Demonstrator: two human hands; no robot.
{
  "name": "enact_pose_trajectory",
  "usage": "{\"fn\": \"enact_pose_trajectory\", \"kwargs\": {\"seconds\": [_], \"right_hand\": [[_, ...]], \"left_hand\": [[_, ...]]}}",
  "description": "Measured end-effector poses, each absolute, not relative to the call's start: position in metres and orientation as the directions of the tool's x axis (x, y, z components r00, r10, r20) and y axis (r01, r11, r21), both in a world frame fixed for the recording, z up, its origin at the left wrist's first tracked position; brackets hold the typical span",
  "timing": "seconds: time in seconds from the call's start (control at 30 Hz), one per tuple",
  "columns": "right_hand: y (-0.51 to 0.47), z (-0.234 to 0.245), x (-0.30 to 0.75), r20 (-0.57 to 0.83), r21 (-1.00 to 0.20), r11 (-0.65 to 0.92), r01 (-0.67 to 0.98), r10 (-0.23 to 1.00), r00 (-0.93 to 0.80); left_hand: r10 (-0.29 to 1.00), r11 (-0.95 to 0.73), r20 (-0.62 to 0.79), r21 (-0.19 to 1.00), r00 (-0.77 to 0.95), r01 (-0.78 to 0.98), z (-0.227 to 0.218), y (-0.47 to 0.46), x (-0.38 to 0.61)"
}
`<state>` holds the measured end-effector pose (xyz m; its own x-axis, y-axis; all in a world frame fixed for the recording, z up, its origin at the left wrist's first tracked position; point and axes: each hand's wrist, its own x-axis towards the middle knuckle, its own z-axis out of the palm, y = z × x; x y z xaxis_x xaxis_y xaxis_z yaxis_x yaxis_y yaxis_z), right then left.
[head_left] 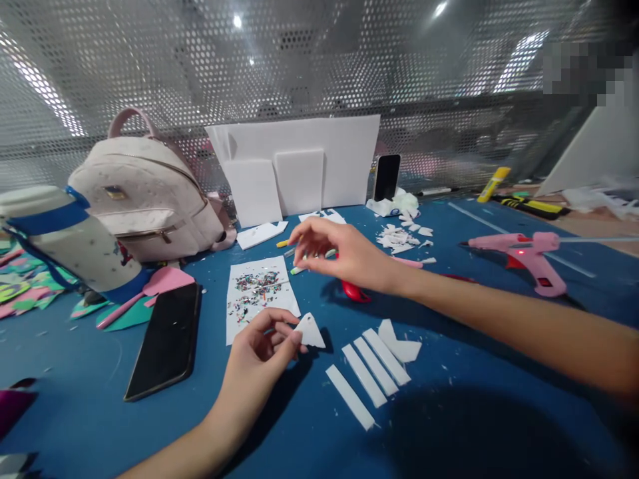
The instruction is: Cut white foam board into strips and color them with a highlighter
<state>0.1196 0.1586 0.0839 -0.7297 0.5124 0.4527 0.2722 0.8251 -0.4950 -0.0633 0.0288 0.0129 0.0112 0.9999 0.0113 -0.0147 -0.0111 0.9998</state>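
Note:
My left hand (264,349) pinches a small white triangular foam piece (310,330) with a tiny hole near its tip. My right hand (334,246) hovers above the table, fingers curved and apart, with nothing visible in it. Partly hidden under that hand is a red object (355,291), its kind unclear, and some pens (298,270) lie close by. Several white foam strips (372,366) rest in front, beside a notched white piece (399,342). Behind my left hand is a white sheet (235,274) scattered with glitter sequins (259,286).
A pink glue gun (529,256) with a red light lies at right, near a yellow-black cutter (532,206). White scraps (397,237) are piled behind. At left are a black phone (164,339), a bottle (64,239) and a backpack (144,193). White boards (344,159) stand at the back.

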Motion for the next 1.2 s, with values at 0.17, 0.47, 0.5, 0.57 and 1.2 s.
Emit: {"fn": "enact_pose_trajectory", "kwargs": {"seconds": [0.17, 0.47, 0.5, 0.57, 1.2], "right_hand": [[0.115, 0.087, 0.135, 0.343, -0.435, 0.885, 0.165, 0.332, -0.879], [0.109, 0.074, 0.134, 0.439, 0.026, 0.991, 0.129, 0.104, -0.892], [0.107, 0.074, 0.133, 0.441, 0.083, 0.990, 0.115, 0.067, -0.895], [0.104, 0.075, 0.131, 0.443, 0.179, 0.977, 0.112, 0.021, -0.896], [0.106, 0.059, 0.135, 0.413, -0.334, 0.908, 0.252, 0.381, -0.827]], "left_hand": [[1.000, 0.007, -0.007, 0.999, 0.007, -0.040, 0.016, 0.029, -0.062], [1.000, -0.007, 0.007, 1.000, -0.011, -0.028, 0.016, 0.029, -0.060], [1.000, -0.007, 0.006, 1.000, -0.014, -0.025, 0.016, 0.029, -0.060], [1.000, -0.001, 0.001, 1.000, -0.017, -0.019, 0.017, 0.030, -0.060], [1.000, 0.016, -0.016, 0.999, -0.008, -0.045, 0.012, 0.032, -0.064]]}}
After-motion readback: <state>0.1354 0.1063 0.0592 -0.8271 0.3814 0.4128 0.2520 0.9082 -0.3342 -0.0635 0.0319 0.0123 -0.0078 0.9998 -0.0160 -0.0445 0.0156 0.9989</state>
